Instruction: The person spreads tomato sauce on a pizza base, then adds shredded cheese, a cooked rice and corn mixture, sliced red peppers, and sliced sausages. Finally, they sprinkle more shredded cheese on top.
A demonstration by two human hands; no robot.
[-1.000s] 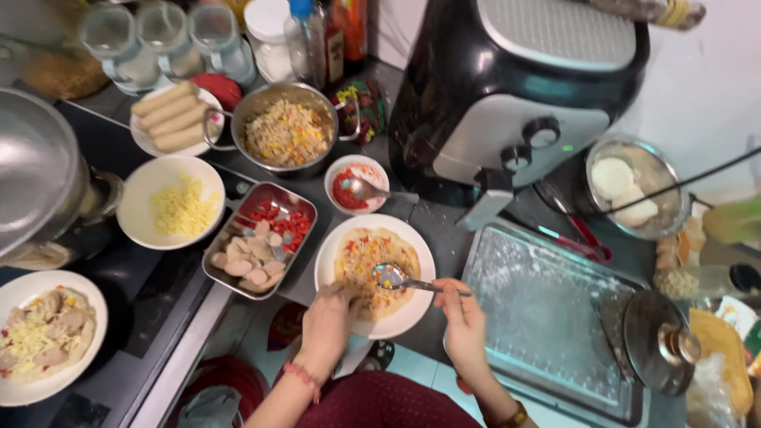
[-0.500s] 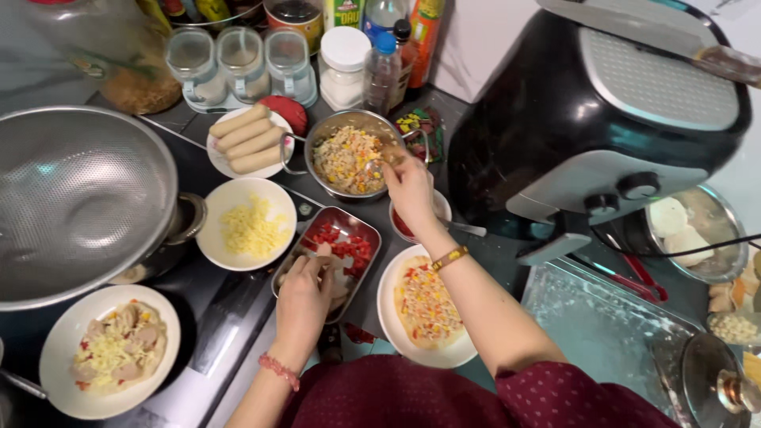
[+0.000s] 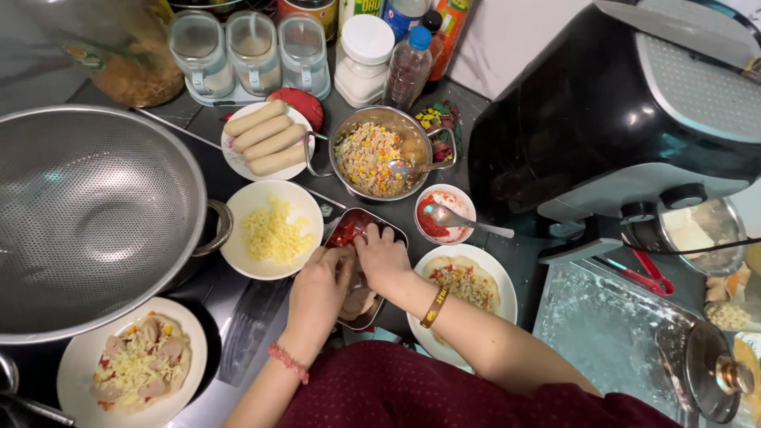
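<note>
Far left: big steel mesh colander [image 3: 87,222] sitting over a pot, and below it a white plate with a topped flatbread [image 3: 135,372] — cheese shreds, sausage slices, red bits, looks assembled. Behind, three clear jars [image 3: 254,51] in a row, then a plate of whole sausages [image 3: 265,139] and a white bowl of grated cheese [image 3: 272,230].

Centre: both hands are now down in the rectangular steel tray [image 3: 361,269] that holds sliced sausage and chopped red pepper. Half a second ago the right hand was up at the steel bowl of corn-and-veg mix [image 3: 372,154] with the spoon; the spoon now lies parked in that bowl and the hand has come back to the tray. Left hand [image 3: 321,289] is curled, fingers bunched over the sausage slices, seemingly pinching some — can't tell for sure what's between the fingers. Right hand [image 3: 384,257] is palm-down, fingers spread loosely, touching the tray contents at the pepper end, not clearly gripping.

So scooping the mix looks finished, picking toppings by hand is what's going on.

Just right of the tray: small white bowl of red sauce with a spoon [image 3: 444,215], and the plate with the second flatbread [image 3: 468,289], covered in veg mix, partly under the right forearm. Far right: black air fryer [image 3: 602,119], foil-lined tray [image 3: 610,333].
</note>
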